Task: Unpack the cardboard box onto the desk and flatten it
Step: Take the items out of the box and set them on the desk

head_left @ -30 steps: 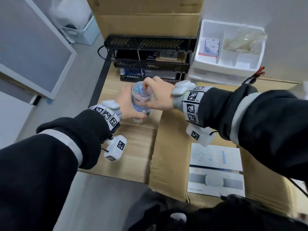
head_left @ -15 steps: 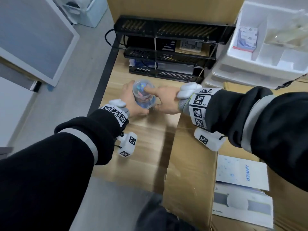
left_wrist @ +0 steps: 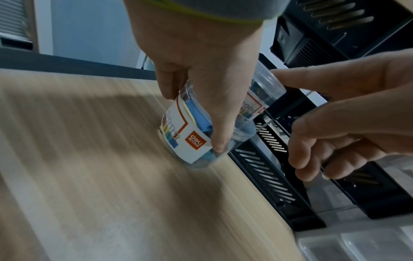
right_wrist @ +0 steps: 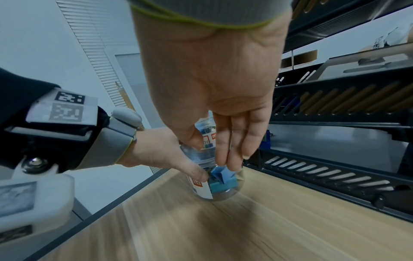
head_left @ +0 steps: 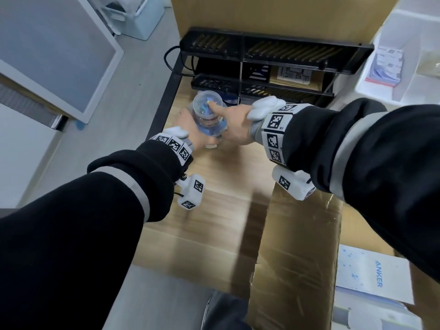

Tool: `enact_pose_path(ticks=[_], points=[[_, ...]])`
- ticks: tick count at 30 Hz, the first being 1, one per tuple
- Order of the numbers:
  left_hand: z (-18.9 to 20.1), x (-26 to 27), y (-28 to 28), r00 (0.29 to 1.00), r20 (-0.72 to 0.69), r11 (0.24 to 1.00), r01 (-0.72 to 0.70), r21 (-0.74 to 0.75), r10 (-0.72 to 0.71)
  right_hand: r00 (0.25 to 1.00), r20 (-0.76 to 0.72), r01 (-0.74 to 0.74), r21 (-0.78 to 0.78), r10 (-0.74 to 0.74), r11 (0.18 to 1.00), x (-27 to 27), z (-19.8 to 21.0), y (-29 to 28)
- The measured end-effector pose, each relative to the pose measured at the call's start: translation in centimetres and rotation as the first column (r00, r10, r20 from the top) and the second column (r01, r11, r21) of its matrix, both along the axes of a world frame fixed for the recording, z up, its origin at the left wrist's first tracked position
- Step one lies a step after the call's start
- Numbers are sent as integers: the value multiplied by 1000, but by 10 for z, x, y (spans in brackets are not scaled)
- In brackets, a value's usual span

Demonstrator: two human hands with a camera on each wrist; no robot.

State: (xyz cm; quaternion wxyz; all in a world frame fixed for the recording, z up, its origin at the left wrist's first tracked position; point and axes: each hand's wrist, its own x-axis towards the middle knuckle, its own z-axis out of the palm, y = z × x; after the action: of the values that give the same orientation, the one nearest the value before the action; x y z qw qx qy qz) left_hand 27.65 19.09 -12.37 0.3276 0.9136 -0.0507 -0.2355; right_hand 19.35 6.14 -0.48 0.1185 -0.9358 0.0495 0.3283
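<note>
A clear plastic jar point(head_left: 207, 115) of coloured binder clips with a white and orange label point(left_wrist: 190, 134) sits slightly tilted with its base on the wooden desk point(head_left: 214, 210), just in front of the black rack. My left hand point(head_left: 190, 129) grips it from the left, thumb and fingers round its body point(right_wrist: 161, 153). My right hand point(head_left: 235, 120) lays one digit on the lid; its other fingers point(left_wrist: 312, 155) hang beside the jar without touching it. The open cardboard box point(head_left: 297, 246) stands at the lower right and holds a white Anker carton point(head_left: 371, 277).
A black slotted desk rack point(head_left: 273, 51) stands right behind the jar, with a large brown carton behind it. A white compartment organiser point(head_left: 404, 67) sits at the far right. The desk's dark left edge point(head_left: 164, 108) runs close to the jar, with floor beyond.
Both hands carried the jar forward and down to the desk by the rack. The right hand's grip round the lid loosened to a single digit on top.
</note>
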Motion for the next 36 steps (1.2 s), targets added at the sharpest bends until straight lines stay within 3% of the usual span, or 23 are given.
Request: enact_pose_path(ticks=[7,10,13,15,19,21,23,27,29,32,34,36], points=[[-33,15,3,996,34,993,83,89,-86,1000,19,20,66,-22,998,2,-2,3],[-4,2,1,994,79,990,64,123,-74,997,-2,74,121,-74,990,1,0,1],[11,-12,1,998,-17,994,67,91,-65,997,61,37,116,-44,993,-5,-4,-4],[16,-20,3,992,-24,963,123,240,-121,990,117,48,220,-75,974,-14,-3,-9],[23,-46,19,948,-180,815,316,486,-261,900,300,175,416,-316,892,-45,16,-42],[19,-62,32,916,-301,795,383,471,-264,875,211,264,549,-437,793,-68,30,-66],[24,-79,42,875,-352,770,466,435,-331,901,94,289,596,-423,749,-103,51,-91],[63,-113,28,742,-504,574,666,477,-442,941,-192,338,613,-280,715,-181,75,-124],[82,-125,11,696,-535,520,716,466,-479,924,-313,369,582,-220,725,-208,67,-129],[106,-151,-31,650,-523,512,759,403,-551,905,-373,356,403,-204,843,-250,42,-138],[123,-168,-56,632,-490,503,774,384,-600,922,-327,295,243,-209,924,-268,20,-140],[140,-190,-84,644,-351,534,763,365,-680,944,-247,251,111,-218,962,-288,-4,-144]])
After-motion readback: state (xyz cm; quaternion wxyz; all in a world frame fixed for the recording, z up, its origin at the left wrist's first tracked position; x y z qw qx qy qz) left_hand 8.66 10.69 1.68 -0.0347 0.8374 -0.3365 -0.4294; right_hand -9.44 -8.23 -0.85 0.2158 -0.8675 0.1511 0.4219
